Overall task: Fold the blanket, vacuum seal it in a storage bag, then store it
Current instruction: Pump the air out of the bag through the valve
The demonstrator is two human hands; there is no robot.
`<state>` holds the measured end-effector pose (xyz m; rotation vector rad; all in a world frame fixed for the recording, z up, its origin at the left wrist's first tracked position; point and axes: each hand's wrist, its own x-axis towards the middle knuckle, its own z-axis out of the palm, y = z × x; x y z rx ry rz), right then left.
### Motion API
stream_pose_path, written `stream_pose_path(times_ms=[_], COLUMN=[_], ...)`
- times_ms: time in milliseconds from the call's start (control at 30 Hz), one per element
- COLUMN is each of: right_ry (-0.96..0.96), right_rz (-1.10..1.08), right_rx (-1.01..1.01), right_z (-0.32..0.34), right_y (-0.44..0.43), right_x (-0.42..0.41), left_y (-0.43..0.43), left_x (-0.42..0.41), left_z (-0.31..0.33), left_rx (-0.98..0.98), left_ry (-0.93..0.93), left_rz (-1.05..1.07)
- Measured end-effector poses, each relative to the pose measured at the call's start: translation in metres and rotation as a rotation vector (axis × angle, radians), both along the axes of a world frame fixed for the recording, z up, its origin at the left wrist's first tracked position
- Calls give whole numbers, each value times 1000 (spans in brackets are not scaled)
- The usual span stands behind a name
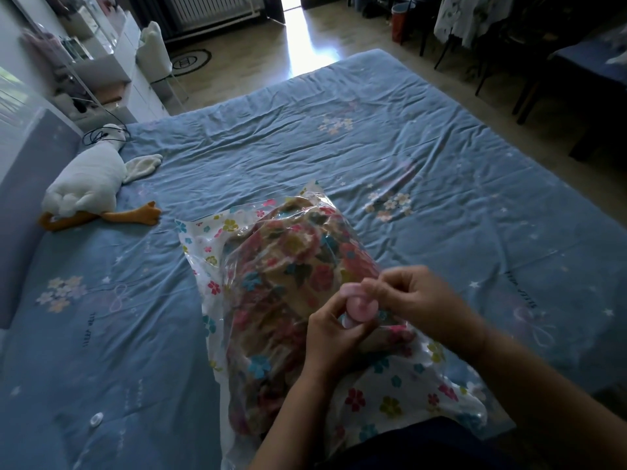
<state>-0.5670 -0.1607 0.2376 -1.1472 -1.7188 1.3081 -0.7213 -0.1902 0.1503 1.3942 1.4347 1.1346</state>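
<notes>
On the blue bed (373, 137), the storage bag (390, 398) with the folded blanket (288, 273) inside is being handled. A pink valve cap (360, 308), probably, is being pinched by the left hand (334, 337) and right hand (414, 296). If it is being seated crookedly, air could be leaking back.

blanket (288, 283): floral, folded, sealed inside the bag, lower centre of frame
storage bag (383, 398): clear, flower-printed, on the bed
valve (359, 308): pink, round, atop the bag

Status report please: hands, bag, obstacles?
Both hands, left and right, pinch pink round valve. Floral blanket inside clear flower-printed storage bag. Nothing blocking.
</notes>
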Motion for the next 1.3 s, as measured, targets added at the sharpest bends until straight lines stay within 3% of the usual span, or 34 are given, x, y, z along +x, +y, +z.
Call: stream_pose_path(times_ms=[167, 233, 333, 400, 500, 633, 700, 833, 900, 1000, 1133, 1300], right_ry=[331, 217, -111, -179, 22, 363, 298, -75, -118, 103, 356, -32], right_rz=[57, 14, 4, 3, -15, 38, 12, -45, -57, -60, 7, -62], right_rx=[67, 42, -76, -91, 52, 86, 60, -108, -65, 84, 120, -48], right_z=[50, 29, -25, -38, 2, 44, 29, -33, -35, 14, 45, -29], right_y=[4, 5, 6, 6, 5, 6, 7, 7, 6, 7, 9, 10], right_x=[7, 3, -2, -2, -4, 0, -1, -4, -4, -6, -3, -9], left_y=[2, 1, 0, -2, 2, 3, 2, -1, -1, 2, 3, 0], left_x=[0, 0, 0, -1, -3, -3, -1, 1, 0, -4, -4, -1], left_z=[1, -2, -4, -4, -3, -2, -4, 0, 1, -2, -5, -1], left_rx=[-11, 2, 1, -15, -9, -29, -18, -6, -6, -15, -24, 2], left_ry=[14, 28, 12, -13, 4, 0, 8, -39, -44, -36, -16, -52], left_rz=[-1, 5, 14, 18, -3, 9, 17, 11, 17, 7, 4, 9])
